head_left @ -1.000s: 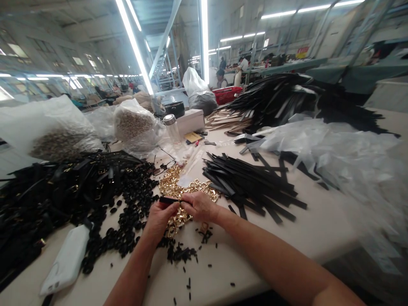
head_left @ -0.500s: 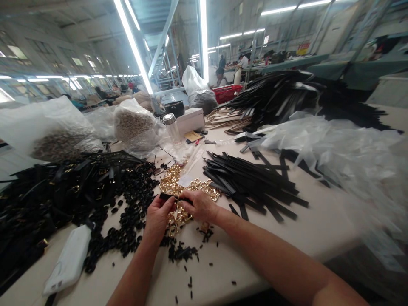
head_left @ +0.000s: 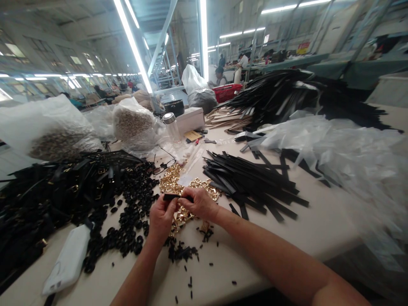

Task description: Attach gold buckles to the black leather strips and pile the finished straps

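A short black strap (head_left: 171,196) runs between my two hands above the pile of gold buckles (head_left: 172,178). My left hand (head_left: 162,214) is closed on the strap's left part, thumb pressed against it. From the right, my right hand (head_left: 199,205) pinches the strap's other end; its fingers hide most of that end. Whether a buckle sits on the strap between the fingertips, I cannot tell. Just right of the buckles lies a stack of black straps (head_left: 248,180). Small black loops (head_left: 127,221) are heaped to the left of my left hand.
A heap of buckled black straps (head_left: 63,187) covers the left side, with a white power bank (head_left: 68,259) before it. Behind stand bags of small parts (head_left: 132,121), a glass bottle (head_left: 172,126) and eyeglasses (head_left: 164,165). Clear plastic sheeting (head_left: 344,148) spreads at right.
Both hands stay over the buckles, still on the strap. My left hand has shifted slightly right and its hold on the strap has changed a little.
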`<state>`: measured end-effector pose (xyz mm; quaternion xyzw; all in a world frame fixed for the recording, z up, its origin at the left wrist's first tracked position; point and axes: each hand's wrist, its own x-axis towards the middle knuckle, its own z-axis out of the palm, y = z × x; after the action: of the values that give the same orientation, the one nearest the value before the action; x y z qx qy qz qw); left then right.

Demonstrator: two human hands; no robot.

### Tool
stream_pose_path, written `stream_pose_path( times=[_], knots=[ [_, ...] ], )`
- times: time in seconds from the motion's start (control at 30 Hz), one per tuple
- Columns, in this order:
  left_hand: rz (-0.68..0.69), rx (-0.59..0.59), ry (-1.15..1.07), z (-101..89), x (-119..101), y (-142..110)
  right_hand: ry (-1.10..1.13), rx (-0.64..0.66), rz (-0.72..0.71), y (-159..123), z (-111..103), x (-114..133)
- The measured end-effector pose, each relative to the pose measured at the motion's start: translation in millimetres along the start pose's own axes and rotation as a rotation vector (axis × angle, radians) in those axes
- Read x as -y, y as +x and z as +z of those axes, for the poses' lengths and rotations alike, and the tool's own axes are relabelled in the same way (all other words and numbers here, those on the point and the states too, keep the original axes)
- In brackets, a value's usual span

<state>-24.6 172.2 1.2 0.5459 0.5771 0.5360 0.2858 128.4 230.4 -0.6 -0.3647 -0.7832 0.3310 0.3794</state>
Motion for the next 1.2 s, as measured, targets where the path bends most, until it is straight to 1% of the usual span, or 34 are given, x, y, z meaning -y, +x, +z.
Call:
stream_pose_path(
  times=[0.1, 0.23, 0.3, 0.47, 0.53, 0.6, 0.7, 0.77, 1.0, 1.13, 1.2],
  knots=[
    [-0.011, 0.011, -0.004, -0.4, 1, 1, 0.021, -0.003, 0.009, -1, -1, 2],
    [-0.093, 0.014, -0.080, -0.3, 0, 4, 0.076, 0.054, -0.044, -1, -4, 5],
    [-0.105, 0.014, -0.074, -0.5, 0, 4, 0.073, 0.068, -0.036, -1, -4, 6],
    [-0.028, 0.052, -0.019, -0.5, -1, 0, 0.045, 0.006, 0.058, 2, -3, 5],
    [-0.023, 0.087, -0.062, 0.1, -2, -1, 0.053, -0.018, 0.061, 3, -4, 4],
    [-0.066, 0.131, -0.165, 0.1, -4, -1, 0.073, -0.019, 0.044, 4, -7, 5],
    [-0.163, 0.206, -0.346, -2.6, -4, 0, 0.122, 0.027, 0.000, 4, -12, 6],
    [-0.213, 0.243, -0.416, -6.0, -3, 1, 0.152, 0.071, -0.010, 4, -15, 6],
    [-0.385, 0.330, -0.554, -13.8, -7, 3, 0.284, 0.248, -0.046, 1, -20, 4],
    [-0.431, 0.372, -0.596, -16.0, -12, 4, 0.327, 0.333, -0.070, 0, -23, 3],
    [-0.438, 0.390, -0.586, -18.1, -13, 4, 0.297, 0.333, -0.108, 0, -24, 3]
  ],
)
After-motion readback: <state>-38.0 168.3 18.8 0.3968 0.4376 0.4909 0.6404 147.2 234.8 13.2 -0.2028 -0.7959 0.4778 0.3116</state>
